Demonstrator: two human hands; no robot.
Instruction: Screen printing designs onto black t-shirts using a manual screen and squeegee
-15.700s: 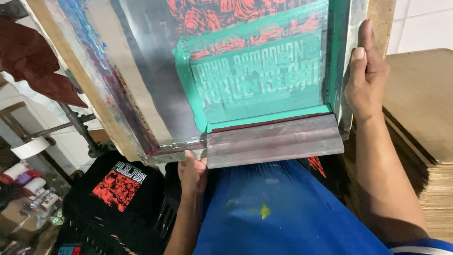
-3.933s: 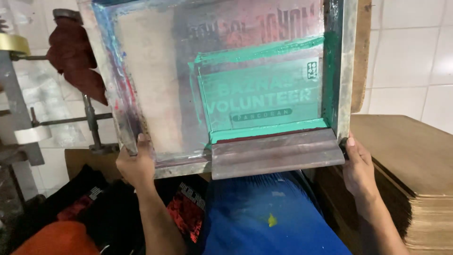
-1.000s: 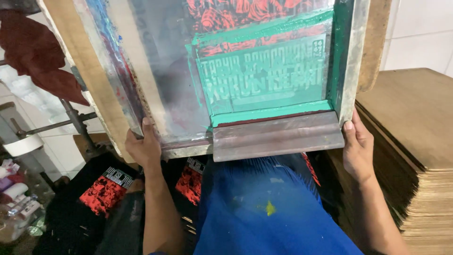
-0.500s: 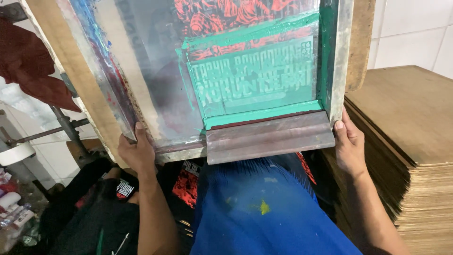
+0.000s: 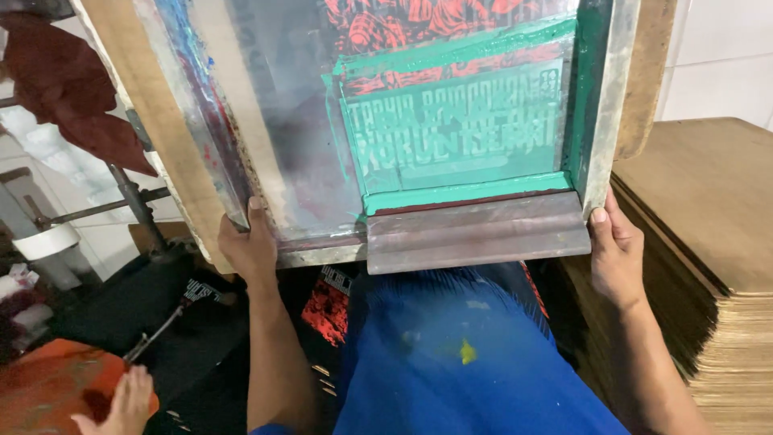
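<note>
Screen (image 5: 306, 137) tilted, green-coated, squeegee (image 5: 477, 232) at near edge; left hand (image 5: 251, 246) and right hand (image 5: 616, 254) grasp its near corners; board stack (image 5: 708, 242) close right

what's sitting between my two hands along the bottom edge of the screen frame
In the head view, a wooden squeegee spans most of the gap between left hand and right hand, resting on the screen frame.
</note>
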